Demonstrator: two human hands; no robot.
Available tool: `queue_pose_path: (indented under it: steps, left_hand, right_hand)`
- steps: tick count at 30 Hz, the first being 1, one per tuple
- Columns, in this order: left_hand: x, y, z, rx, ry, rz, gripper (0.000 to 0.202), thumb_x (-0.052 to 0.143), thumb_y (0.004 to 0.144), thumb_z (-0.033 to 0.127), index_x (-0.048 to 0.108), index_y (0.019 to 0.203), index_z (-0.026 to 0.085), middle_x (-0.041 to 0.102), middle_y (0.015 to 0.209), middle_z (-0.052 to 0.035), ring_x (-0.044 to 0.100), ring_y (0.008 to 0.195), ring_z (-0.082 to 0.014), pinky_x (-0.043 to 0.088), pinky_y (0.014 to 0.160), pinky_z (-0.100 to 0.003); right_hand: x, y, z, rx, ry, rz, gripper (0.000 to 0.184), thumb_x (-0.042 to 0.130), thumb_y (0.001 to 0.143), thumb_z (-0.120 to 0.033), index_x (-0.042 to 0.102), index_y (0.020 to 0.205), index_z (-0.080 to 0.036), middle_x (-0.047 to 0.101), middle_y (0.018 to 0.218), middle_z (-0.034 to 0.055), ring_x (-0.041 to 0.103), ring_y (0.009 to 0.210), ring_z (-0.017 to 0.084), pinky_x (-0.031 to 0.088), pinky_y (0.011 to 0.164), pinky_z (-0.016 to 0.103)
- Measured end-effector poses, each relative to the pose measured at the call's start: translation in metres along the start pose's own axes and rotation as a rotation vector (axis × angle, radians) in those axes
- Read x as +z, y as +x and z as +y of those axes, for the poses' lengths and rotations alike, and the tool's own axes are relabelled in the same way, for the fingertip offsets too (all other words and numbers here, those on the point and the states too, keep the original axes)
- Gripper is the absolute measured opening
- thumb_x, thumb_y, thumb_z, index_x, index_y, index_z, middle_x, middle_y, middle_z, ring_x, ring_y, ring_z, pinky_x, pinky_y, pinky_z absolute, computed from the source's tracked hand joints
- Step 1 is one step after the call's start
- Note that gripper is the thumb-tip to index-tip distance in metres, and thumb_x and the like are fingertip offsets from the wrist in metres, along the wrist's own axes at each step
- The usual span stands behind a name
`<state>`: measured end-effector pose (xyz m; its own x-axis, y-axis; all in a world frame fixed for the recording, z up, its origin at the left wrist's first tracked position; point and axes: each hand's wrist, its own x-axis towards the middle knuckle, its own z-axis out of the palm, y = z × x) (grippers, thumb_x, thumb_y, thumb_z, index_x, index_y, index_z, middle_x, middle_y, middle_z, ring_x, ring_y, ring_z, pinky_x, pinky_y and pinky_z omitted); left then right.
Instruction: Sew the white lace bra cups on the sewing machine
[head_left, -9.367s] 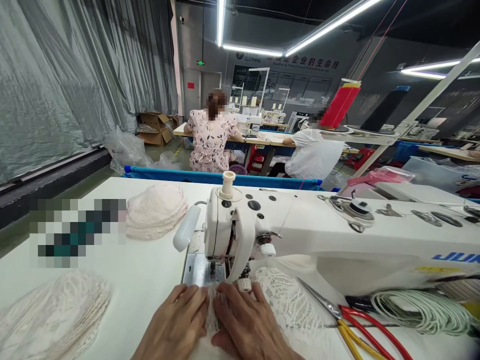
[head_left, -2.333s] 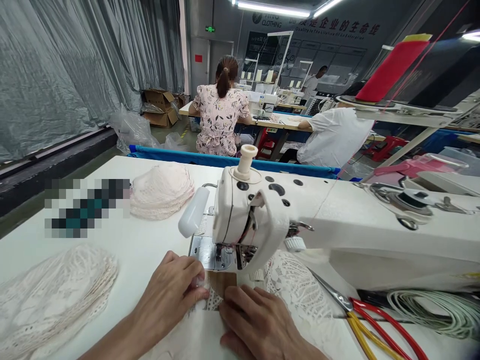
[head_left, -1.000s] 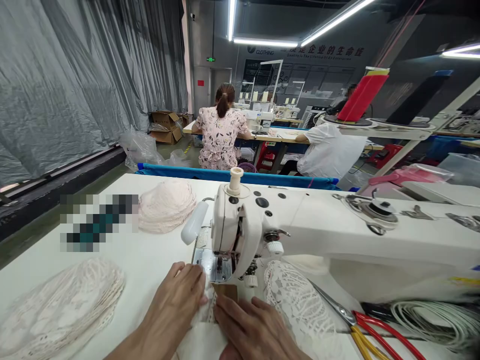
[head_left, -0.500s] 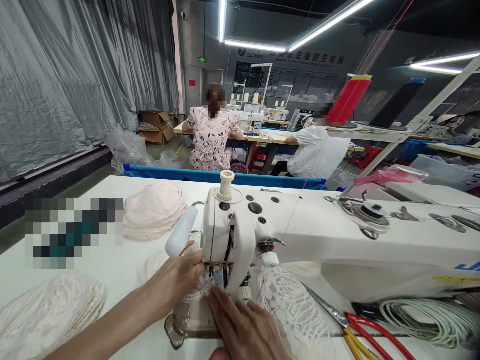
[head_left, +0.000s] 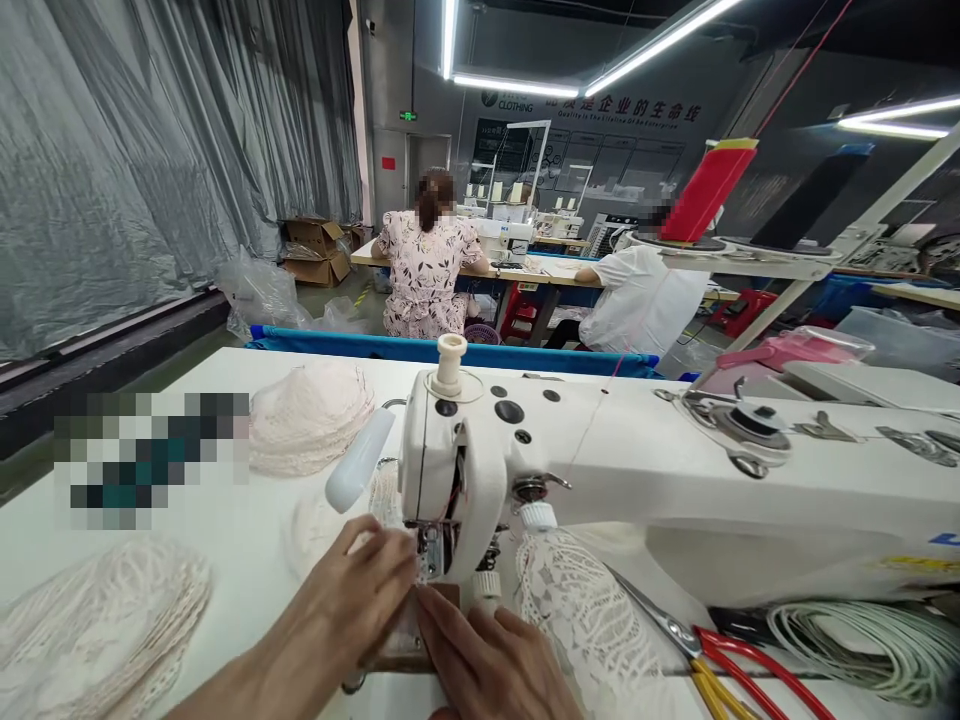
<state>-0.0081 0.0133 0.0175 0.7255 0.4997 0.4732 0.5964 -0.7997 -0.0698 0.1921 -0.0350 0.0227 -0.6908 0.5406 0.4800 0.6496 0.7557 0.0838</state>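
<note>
A white sewing machine point(head_left: 600, 470) stands on the white table point(head_left: 225, 560). My left hand point(head_left: 352, 590) lies with fingers together on a white lace piece point(head_left: 322, 520) just left of the presser foot point(head_left: 429, 550). My right hand point(head_left: 487, 665) presses down right in front of the foot, fingertips at the needle plate. A brown patch point(head_left: 401, 640) shows between my two hands. The lace runs under the foot and out to the back left.
Stacks of lace cups lie at the near left point(head_left: 97, 620) and far left point(head_left: 307, 415). More lace point(head_left: 585, 620) lies under the machine arm, with red-and-yellow-handled scissors point(head_left: 712, 650) and a cord coil point(head_left: 862, 640) to the right. Two people sit at benches behind.
The lace piece has travelled back through the foot and now spreads behind it to the left. My left hand slid down slightly; my right hand stays in front of the foot.
</note>
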Motion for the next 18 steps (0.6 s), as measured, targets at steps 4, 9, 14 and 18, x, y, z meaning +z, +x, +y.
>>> queue_pose_path:
  steps: [4, 9, 14, 18]
  left_hand:
    - [-0.007, -0.006, 0.015, 0.046, -0.070, 0.168, 0.032, 0.029, 0.100, 0.012, 0.061, 0.102, 0.010, 0.067, 0.088, -0.0038, 0.057, 0.083, -0.0138, 0.032, 0.090, -0.034]
    - [-0.003, -0.008, 0.016, 0.018, -0.091, 0.189, 0.031, 0.032, 0.098, 0.011, 0.062, 0.104, 0.009, 0.067, 0.091, -0.0071, 0.056, 0.088, -0.0166, 0.030, 0.093, -0.037]
    - [-0.004, -0.008, 0.017, 0.003, -0.098, 0.187, 0.032, 0.031, 0.099, 0.013, 0.062, 0.105, 0.010, 0.068, 0.096, -0.0072, 0.057, 0.093, -0.0171, 0.030, 0.096, -0.038]
    - [-0.004, -0.006, 0.014, -0.033, -0.120, 0.174, 0.025, 0.038, 0.097, 0.012, 0.062, 0.105, 0.012, 0.069, 0.095, -0.0046, 0.058, 0.095, -0.0147, 0.027, 0.100, -0.036]
  right_hand:
    - [-0.002, 0.000, 0.000, -0.021, -0.011, 0.008, 0.075, 0.007, 0.099, -0.052, 0.067, 0.104, -0.007, 0.069, 0.111, 0.0092, 0.062, 0.053, 0.014, 0.045, 0.039, 0.027]
    - [-0.003, 0.000, 0.001, -0.028, -0.007, -0.010, 0.071, 0.010, 0.100, -0.049, 0.068, 0.103, -0.007, 0.069, 0.110, 0.0088, 0.065, 0.056, 0.015, 0.045, 0.038, 0.026]
    - [-0.003, 0.001, 0.003, -0.023, -0.005, -0.004, 0.072, 0.010, 0.100, -0.050, 0.068, 0.102, -0.007, 0.069, 0.110, 0.0097, 0.067, 0.058, 0.015, 0.047, 0.038, 0.025]
    - [-0.007, 0.006, 0.002, -0.010, -0.001, -0.021, 0.078, 0.005, 0.099, -0.051, 0.067, 0.105, -0.004, 0.070, 0.107, 0.0134, 0.068, 0.060, 0.016, 0.049, 0.040, 0.024]
